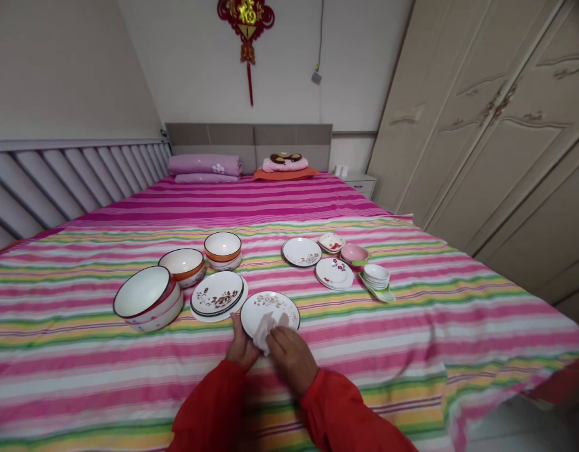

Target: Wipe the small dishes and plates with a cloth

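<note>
A white plate (252, 317) with a dark rim and brown floral print is gripped at its left edge by my left hand (243, 345). My right hand (292, 356) is closed around a pale cloth (265, 329), which lies against the front part of the plate's face. Just left of that plate is a stack of plates (217, 292), its top one dark-rimmed with brown flowers. Part of the held plate's face is hidden behind the cloth and my right fingers.
Left on the striped bedsheet (374, 370) stand a large bowl stack (146, 292) and two smaller ones (181, 260) (222, 246). To the right lie plates (301, 251) (334, 273), a pink bowl (354, 253), a patterned dish (331, 241) and small white bowls (377, 275) on a green-edged dish.
</note>
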Demonstrator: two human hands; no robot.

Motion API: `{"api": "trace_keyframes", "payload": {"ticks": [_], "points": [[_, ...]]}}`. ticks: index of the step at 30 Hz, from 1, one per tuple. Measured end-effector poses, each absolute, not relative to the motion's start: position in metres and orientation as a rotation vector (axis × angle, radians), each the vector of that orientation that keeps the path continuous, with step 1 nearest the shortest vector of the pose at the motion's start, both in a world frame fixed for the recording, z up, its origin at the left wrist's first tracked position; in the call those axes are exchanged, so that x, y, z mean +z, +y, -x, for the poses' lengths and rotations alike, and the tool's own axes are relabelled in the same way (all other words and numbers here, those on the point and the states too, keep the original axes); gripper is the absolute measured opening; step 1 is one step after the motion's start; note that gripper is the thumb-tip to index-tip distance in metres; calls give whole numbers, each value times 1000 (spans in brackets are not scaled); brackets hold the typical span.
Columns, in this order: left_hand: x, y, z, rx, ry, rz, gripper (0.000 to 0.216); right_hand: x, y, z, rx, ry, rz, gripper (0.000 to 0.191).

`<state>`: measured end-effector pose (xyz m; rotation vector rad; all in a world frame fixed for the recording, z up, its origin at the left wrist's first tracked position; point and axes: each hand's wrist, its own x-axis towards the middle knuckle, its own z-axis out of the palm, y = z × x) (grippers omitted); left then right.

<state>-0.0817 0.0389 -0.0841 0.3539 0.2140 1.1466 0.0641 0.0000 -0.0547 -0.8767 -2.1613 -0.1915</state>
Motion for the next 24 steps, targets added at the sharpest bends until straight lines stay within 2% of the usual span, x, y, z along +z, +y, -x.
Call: {"api": "trace_keyframes", "payload": {"ticks": [4,8,11,14,16,20,24], "points": [[-85,39,84,1087,265,-311,62,-74,-5,-74,-83,-2167,833,29],[-78,40,79,1104,214,-332,62,-56,1,-95,253,-2202,813,32],[-73,40,75,1091,239,-346,66,-39,11,-101,394,-2001,960,37],[-70,39,73,1116,310,-339,65,-36,16,-88,355,-1839,1086,49],[-69,37,75,1125,360,-329,65,-42,13,-69,325,-1966,1049,54],[-66,33,81,1007,422,-275,73,-59,6,-29,228,-2233,997,49],[-65,34,78,1136,401,-260,61,-57,23,-20,179,-2289,1037,46]]}}
